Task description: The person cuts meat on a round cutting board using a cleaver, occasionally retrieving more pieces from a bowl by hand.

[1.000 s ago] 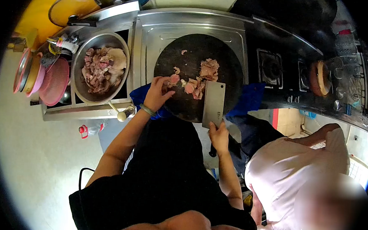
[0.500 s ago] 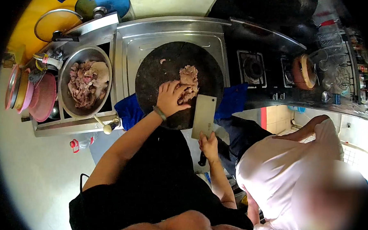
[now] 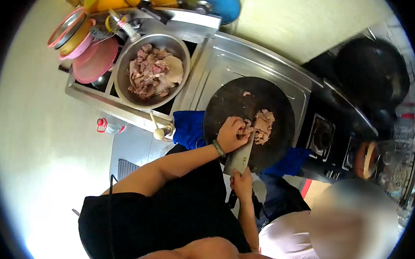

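Observation:
A round dark chopping board lies on the steel counter. My left hand, with a bracelet at the wrist, has its fingers curled over a piece of meat on the board. In my right hand is the handle of a cleaver. Its blade points away from me, close beside the left fingers and the meat. A heap of cut meat sits just right of the blade, and a small scrap lies farther back. The blade hides part of the piece under my left fingers.
At the left stands a steel bowl of raw meat, beside pink baskets. A blue cloth hangs at the counter edge. Gas burners and a wok are on the right. Another person is close on my right.
My view has swung left, shifting the counter rightward in the picture. The cleaver has come in against the meat by my left fingers, which are curled tighter than before.

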Tool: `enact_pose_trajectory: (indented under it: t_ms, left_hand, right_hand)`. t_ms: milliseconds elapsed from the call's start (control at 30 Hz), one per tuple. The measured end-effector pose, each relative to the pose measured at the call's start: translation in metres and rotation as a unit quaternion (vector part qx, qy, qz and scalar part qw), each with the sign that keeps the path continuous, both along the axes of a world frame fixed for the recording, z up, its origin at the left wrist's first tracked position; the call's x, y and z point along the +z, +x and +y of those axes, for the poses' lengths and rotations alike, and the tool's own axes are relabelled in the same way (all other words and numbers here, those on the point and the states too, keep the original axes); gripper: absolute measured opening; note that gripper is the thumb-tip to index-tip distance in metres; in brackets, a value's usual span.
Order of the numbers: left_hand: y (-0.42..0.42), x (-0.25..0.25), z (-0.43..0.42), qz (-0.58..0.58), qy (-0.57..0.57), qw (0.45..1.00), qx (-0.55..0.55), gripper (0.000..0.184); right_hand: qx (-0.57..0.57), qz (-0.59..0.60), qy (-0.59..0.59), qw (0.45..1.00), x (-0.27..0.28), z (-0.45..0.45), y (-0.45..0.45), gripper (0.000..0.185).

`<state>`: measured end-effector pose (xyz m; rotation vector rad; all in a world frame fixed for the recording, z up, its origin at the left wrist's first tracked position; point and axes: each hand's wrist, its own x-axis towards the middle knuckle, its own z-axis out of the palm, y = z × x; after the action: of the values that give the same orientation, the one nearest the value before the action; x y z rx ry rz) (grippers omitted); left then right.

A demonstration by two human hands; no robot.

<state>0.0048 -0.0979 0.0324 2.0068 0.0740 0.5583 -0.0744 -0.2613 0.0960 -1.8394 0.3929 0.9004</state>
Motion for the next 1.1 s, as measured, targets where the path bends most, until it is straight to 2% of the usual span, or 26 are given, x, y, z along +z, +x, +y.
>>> enact_pose_trajectory:
  t_ms: [100,167,200,233,267,300,333,367,400,433,467,533,567,600,633,667,700,733,767,800,833,867,900,967,1100]
  left_hand:
    - [0.014,0.028,0.040,-0.078,0.000,0.992,0.094,0.028]
    - [0.020,0.036,0.086,-0.083,-0.016,0.986,0.145,0.022]
    - [0.015,0.062,0.117,-0.018,-0.044,0.988,0.145,0.019]
    - [0.015,0.057,0.152,-0.063,0.030,0.976,0.206,0.014]
    - [0.017,0.045,0.186,-0.053,0.042,0.953,0.294,0.013]
    - [0.012,0.033,0.228,-0.057,0.098,0.943,0.312,0.014]
    - [0.008,0.021,0.270,-0.061,0.152,0.929,0.333,0.016]
    - [0.000,0.024,0.297,0.016,0.089,0.938,0.335,0.034]
    - [-0.004,0.015,0.321,0.049,0.068,0.930,0.358,0.038]
    - [-0.012,-0.029,0.369,0.097,0.195,0.919,0.328,0.045]
    - [-0.018,-0.052,0.393,0.194,0.209,0.919,0.274,0.053]
    - [-0.020,-0.065,0.393,0.245,0.413,0.844,0.237,0.054]
    - [-0.010,-0.011,0.351,0.206,0.484,0.816,0.241,0.050]
    - [0.007,-0.004,0.336,0.203,0.378,0.890,0.156,0.046]
    - [0.028,0.002,0.321,0.198,0.266,0.941,0.069,0.042]
    - [0.050,0.013,0.279,0.115,0.282,0.952,0.007,0.038]
    - [0.054,0.055,0.218,0.119,0.194,0.972,-0.058,0.034]
    - [0.066,0.059,0.176,0.063,0.121,0.973,-0.183,0.029]
    - [0.081,0.047,0.136,0.086,0.123,0.945,-0.290,0.028]
    - [0.088,0.041,0.099,0.038,0.158,0.926,-0.340,0.032]
    - [0.091,0.043,0.067,0.039,0.169,0.913,-0.370,0.046]
    - [0.098,0.029,0.040,0.046,0.171,0.905,-0.387,0.048]
    - [0.101,0.003,0.018,0.005,0.194,0.907,-0.375,0.050]
    - [0.108,-0.003,0.003,0.004,0.295,0.875,-0.385,0.052]
    - [0.098,0.004,0.015,0.078,0.259,0.889,-0.370,0.047]
  right_hand:
    - [0.088,-0.107,0.057,0.989,0.015,0.029,0.021,0.026]
    - [0.141,-0.091,0.071,0.983,0.039,0.077,0.048,0.030]
    - [0.177,-0.092,0.064,0.978,0.045,0.103,0.059,0.033]
    - [0.207,-0.099,0.088,0.969,0.047,0.131,0.067,0.034]
    - [0.236,-0.105,0.113,0.960,0.048,0.159,0.076,0.036]
    - [0.262,-0.111,0.138,0.949,0.049,0.188,0.085,0.038]
    - [0.317,-0.161,0.115,0.928,0.024,0.211,0.091,0.036]
    - [0.344,-0.200,0.088,0.913,0.013,0.228,0.095,0.034]
    - [0.327,-0.321,0.064,0.887,-0.009,0.241,0.090,0.028]
    - [0.330,-0.337,0.044,0.880,-0.007,0.244,0.089,0.029]
    - [0.312,-0.285,0.066,0.904,0.003,0.237,0.091,0.029]
    - [0.243,-0.218,0.103,0.940,0.002,0.212,0.085,0.029]
    - [0.194,-0.203,0.118,0.952,-0.012,0.188,0.081,0.029]
    - [0.147,-0.190,0.135,0.961,-0.015,0.163,0.075,0.029]
    - [0.076,-0.180,0.166,0.967,0.000,0.135,0.068,0.030]
    - [0.078,-0.218,0.060,0.971,0.001,0.105,0.064,0.031]
    - [-0.021,-0.170,0.066,0.983,-0.007,0.073,0.054,0.030]
    - [-0.086,-0.183,0.090,0.975,-0.004,0.043,0.045,0.027]
    - [-0.138,-0.187,0.071,0.970,0.005,0.020,0.036,0.027]
    - [-0.179,-0.198,0.039,0.963,0.003,-0.003,0.027,0.025]
    - [-0.206,-0.181,0.049,0.960,0.016,-0.019,0.019,0.020]
    - [-0.250,-0.177,0.037,0.951,0.027,-0.026,0.009,0.016]
    - [-0.256,-0.179,0.010,0.950,0.018,-0.041,-0.005,0.016]
    - [-0.272,-0.176,0.014,0.946,0.012,-0.053,-0.031,0.015]
    - [-0.343,-0.134,0.051,0.928,-0.005,-0.045,-0.065,0.015]
